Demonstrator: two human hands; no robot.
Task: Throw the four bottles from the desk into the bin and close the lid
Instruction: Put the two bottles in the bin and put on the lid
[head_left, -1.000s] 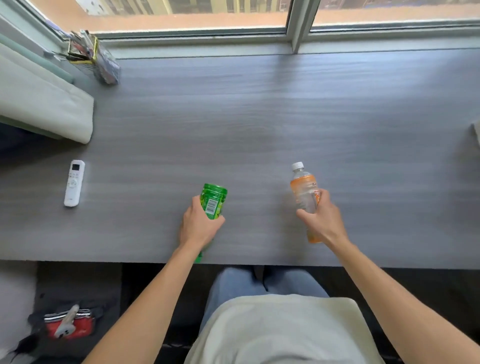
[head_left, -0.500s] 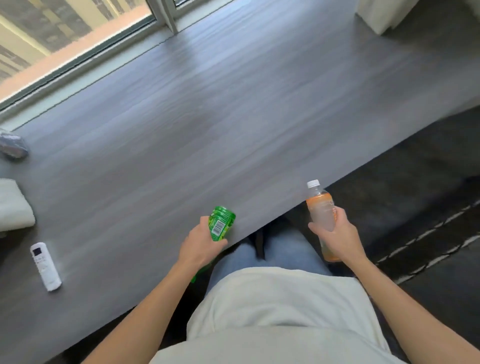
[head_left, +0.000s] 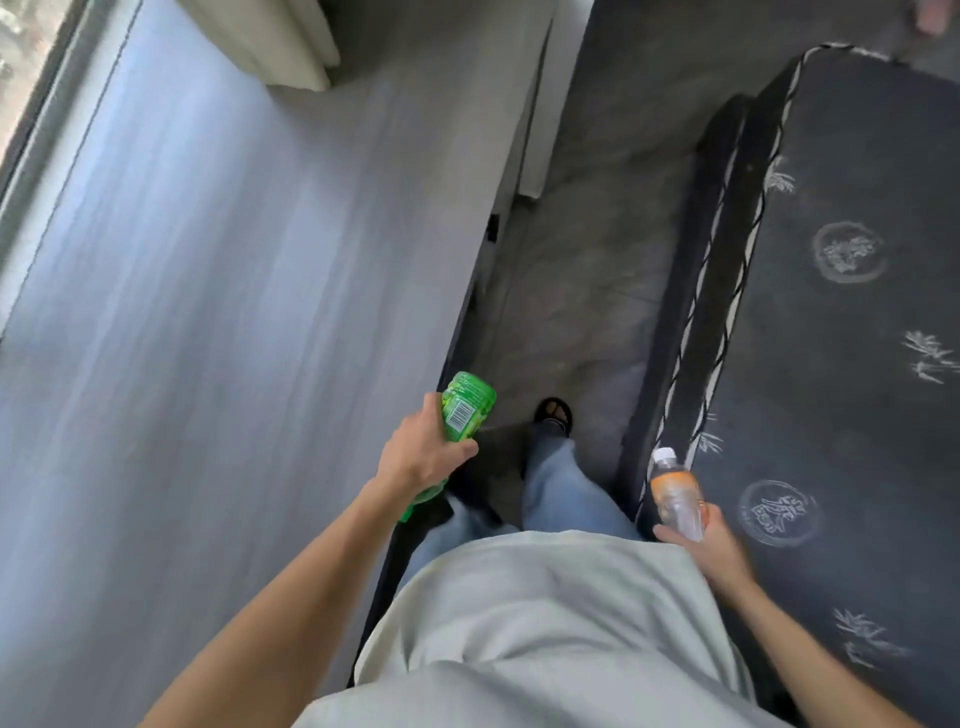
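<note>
My left hand (head_left: 421, 457) is shut on a green plastic bottle (head_left: 465, 408), held bottom-forward with its barcode label showing, just past the right edge of the grey desk (head_left: 234, 312). My right hand (head_left: 709, 540) grips a clear bottle with an orange label and white cap (head_left: 675, 496), upright, over the edge of a dark patterned mattress. No bin is in view. The desk surface shows no other bottles.
A dark mattress (head_left: 852, 312) with white motifs fills the right side. A narrow strip of grey floor (head_left: 582, 270) runs between desk and mattress, with my sandalled foot (head_left: 555, 413) on it. A pale cushion (head_left: 280, 41) lies at the desk's far end, beside the window.
The view has swung right from facing the desk to looking along the aisle. Both hands have carried their bottles off the desk; the remote and window clutter have left the view.
</note>
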